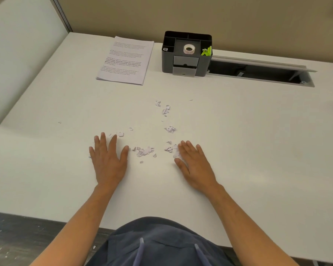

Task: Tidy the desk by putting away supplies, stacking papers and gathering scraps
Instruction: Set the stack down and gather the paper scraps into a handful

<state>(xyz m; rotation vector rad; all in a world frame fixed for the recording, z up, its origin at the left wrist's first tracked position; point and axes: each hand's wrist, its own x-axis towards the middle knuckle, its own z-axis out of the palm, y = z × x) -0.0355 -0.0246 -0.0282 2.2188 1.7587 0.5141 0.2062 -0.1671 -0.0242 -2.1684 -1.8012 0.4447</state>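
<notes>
1. Torn paper scraps [145, 151] with bits of printed text lie scattered across the middle of a white tabletop [248, 143]. One cluster sits between the two hands, and a loose trail runs away from the person towards the far side.
2. The left hand [109, 160] lies palm down on the tabletop, fingers straight and spread; its grip is apart and holds nothing. A few scraps lie at its fingertips, and one small piece shows just beside its outer edge.
3. The right hand [195, 164] also lies palm down with fingers straight, its grip apart. Its fingertips and thumb side touch a small clump of scraps.
4. Both forearms are bare and reach in from the near edge, above a dark blue garment with two pale drawstrings.
5. At the far side, a neat stack of printed papers [126, 60] lies flat.
6. Just to the right of the stack stands a black desk organizer [186, 52] with small grey drawers in front. A roll of clear tape [189, 49] rests on its top, and bright green items [207, 51] stand in its right-hand compartment.
7. To the right of the organizer, an open cable slot [261, 73] is cut into the tabletop.
</notes>
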